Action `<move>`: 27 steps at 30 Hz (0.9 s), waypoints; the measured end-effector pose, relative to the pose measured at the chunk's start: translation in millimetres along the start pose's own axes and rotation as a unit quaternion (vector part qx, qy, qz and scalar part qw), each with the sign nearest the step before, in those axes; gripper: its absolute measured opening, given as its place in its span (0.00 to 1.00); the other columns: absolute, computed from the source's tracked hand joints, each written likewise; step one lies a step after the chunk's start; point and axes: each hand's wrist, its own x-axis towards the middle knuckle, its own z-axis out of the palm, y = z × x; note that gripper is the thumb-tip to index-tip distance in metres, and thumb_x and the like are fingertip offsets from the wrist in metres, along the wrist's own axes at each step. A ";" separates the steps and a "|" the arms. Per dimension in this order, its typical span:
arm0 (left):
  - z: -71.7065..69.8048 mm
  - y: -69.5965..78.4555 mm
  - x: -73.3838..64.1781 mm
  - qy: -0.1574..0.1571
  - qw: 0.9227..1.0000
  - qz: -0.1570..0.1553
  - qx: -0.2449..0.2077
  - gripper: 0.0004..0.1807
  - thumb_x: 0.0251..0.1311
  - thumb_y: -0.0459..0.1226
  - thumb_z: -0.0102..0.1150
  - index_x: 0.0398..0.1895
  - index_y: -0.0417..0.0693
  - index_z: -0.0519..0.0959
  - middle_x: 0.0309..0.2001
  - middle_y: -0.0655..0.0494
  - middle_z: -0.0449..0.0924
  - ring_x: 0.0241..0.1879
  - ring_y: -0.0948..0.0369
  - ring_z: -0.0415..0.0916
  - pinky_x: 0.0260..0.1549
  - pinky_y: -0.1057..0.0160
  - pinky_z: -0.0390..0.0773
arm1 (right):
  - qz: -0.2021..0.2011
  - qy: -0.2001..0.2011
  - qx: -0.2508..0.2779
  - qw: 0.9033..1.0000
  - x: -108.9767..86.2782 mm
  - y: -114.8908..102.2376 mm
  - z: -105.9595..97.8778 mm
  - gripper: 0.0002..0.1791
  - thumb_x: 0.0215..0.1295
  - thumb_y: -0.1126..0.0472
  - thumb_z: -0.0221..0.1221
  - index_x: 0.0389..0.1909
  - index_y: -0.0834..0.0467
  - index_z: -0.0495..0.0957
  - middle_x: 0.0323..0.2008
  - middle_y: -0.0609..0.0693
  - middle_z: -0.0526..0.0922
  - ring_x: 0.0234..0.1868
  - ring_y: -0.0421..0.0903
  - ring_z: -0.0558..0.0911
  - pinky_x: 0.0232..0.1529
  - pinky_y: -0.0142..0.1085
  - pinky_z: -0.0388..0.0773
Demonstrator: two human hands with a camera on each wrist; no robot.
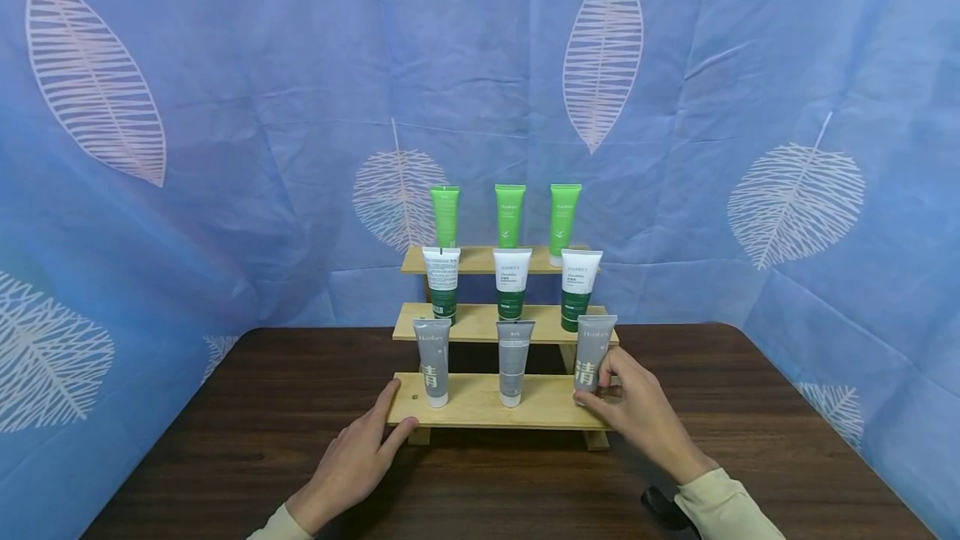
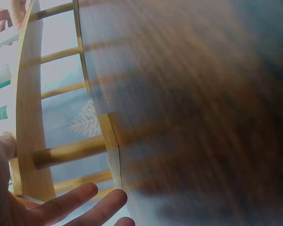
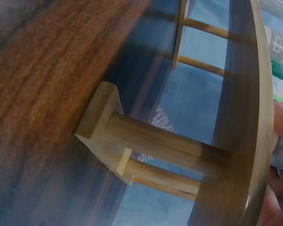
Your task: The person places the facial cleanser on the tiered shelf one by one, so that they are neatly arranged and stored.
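A three-step wooden display stand holds tubes standing on their caps. On its lowest step are three grey tubes: a left one, a middle one and a right one. My right hand pinches the right grey tube low down, thumb in front and fingers at its right side. The left hand touches the left end of the lowest step, its fingers extended. In the left wrist view, fingers of that hand reach out beside the step's end.
White-and-green tubes stand on the middle step, bright green tubes on the top one. The stand sits on a dark wooden table. Behind hangs a blue cloth with white leaf prints. A black object lies by the right sleeve.
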 end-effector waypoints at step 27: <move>0.5 -2.3 0.2 0.009 1.000 0.010 0.000 0.46 0.71 0.67 0.44 0.81 0.48 0.56 0.71 0.38 0.69 0.63 0.40 0.76 0.52 0.39 0.77 | -0.001 -0.002 0.013 1.000 -3.8 2.5 4.8 0.28 0.49 0.68 0.78 0.28 0.54 0.63 0.37 0.43 0.77 0.40 0.39 0.84 0.35 0.30 0.83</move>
